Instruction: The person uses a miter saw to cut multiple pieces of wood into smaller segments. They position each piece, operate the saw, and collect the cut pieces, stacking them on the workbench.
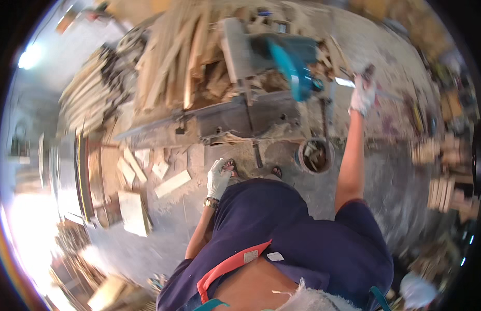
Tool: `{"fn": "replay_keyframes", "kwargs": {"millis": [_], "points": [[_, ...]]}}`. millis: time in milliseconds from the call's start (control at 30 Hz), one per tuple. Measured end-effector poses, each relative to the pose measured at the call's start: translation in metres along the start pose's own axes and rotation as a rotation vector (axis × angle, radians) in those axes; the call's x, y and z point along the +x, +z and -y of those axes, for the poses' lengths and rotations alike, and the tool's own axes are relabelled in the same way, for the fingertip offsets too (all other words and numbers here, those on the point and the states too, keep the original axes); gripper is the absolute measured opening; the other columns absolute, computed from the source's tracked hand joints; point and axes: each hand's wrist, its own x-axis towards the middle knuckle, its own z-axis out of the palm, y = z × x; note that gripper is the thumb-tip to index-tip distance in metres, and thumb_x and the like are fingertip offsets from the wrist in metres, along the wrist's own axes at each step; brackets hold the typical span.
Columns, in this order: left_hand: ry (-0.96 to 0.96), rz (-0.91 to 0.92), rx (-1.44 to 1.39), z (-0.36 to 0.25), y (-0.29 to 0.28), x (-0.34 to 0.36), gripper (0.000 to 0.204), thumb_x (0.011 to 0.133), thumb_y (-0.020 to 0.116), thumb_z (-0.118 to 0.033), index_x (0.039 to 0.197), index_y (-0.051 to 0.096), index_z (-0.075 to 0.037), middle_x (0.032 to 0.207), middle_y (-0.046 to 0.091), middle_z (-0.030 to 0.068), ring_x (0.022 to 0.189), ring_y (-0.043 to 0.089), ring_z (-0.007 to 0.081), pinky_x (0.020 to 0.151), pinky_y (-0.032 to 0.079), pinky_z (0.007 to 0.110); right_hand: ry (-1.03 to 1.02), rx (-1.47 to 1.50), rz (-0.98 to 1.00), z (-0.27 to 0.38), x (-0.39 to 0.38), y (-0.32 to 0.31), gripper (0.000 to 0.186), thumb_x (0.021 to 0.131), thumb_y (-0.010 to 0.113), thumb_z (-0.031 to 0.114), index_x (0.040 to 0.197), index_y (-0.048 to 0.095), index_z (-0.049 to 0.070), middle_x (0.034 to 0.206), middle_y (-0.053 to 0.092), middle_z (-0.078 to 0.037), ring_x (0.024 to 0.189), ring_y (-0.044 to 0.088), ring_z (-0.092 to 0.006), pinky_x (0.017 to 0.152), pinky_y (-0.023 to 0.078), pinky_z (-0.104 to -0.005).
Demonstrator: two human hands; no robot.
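My right hand [362,97], in a white glove, reaches far forward to the right of a miter saw. Its fingers look closed around a small dark thing [368,71], too blurred to name. The saw's teal guard [292,70] stands above its grey metal base [232,120], smeared by motion. Low in front of my body hangs my left hand [218,179], also gloved, with a watch [211,202] at the wrist. Its fingers are loosely apart and nothing shows in them.
Long wooden strips [173,57] lie piled left of the saw, with more stacked wood [87,85] beyond. Below the bench stands a bucket of offcuts [315,156]. Cut boards [173,183] lie on the floor at left; wood blocks [441,193] are stacked at right.
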Motion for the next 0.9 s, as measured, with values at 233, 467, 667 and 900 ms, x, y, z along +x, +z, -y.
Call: {"fn": "replay_keyframes", "kwargs": {"millis": [233,467,667,900], "points": [[-0.09,-0.193,0.132,0.03,-0.021,0.0,0.025,0.091,0.068,-0.007,0.113,0.069,0.003,0.094,0.072,0.01,0.078,0.067,0.014,0.072,0.053,0.031,0.474,0.107,-0.018,-0.064,-0.108,0.031,0.048,0.089,0.071,0.032,0.126,0.063,0.003,0.086,0.063,-0.007,0.071,0.059,-0.0132,0.061,0.046,-0.0323],[-0.064,-0.39,0.037,0.022,-0.063,0.068,0.014,0.086,0.07,-0.012,0.097,0.068,-0.004,0.085,0.065,0.0163,0.075,0.066,0.0319,0.068,0.05,0.041,0.591,-0.038,0.201,-0.076,-0.223,-0.007,0.012,0.098,0.061,0.019,0.102,0.059,0.008,0.078,0.058,-0.002,0.06,0.054,-0.0128,0.055,0.044,-0.0291],[0.268,-0.436,0.139,-0.011,-0.093,0.181,0.016,0.09,0.07,-0.014,0.102,0.069,-0.004,0.09,0.069,0.0144,0.079,0.067,0.0277,0.071,0.052,0.037,0.648,0.014,0.293,-0.064,-0.284,-0.034,0.014,0.103,0.06,0.019,0.106,0.062,0.006,0.083,0.062,-0.002,0.065,0.062,-0.0128,0.053,0.047,-0.0269],[0.28,-0.451,0.352,-0.022,-0.104,0.342,0.018,0.086,0.067,-0.022,0.093,0.066,-0.006,0.087,0.068,0.017,0.088,0.068,0.0388,0.077,0.054,0.047,0.627,-0.174,0.271,-0.045,-0.324,-0.067,0.029,0.104,0.059,0.02,0.121,0.062,-0.004,0.099,0.068,-0.008,0.071,0.067,-0.0145,0.059,0.051,-0.0284]]}}
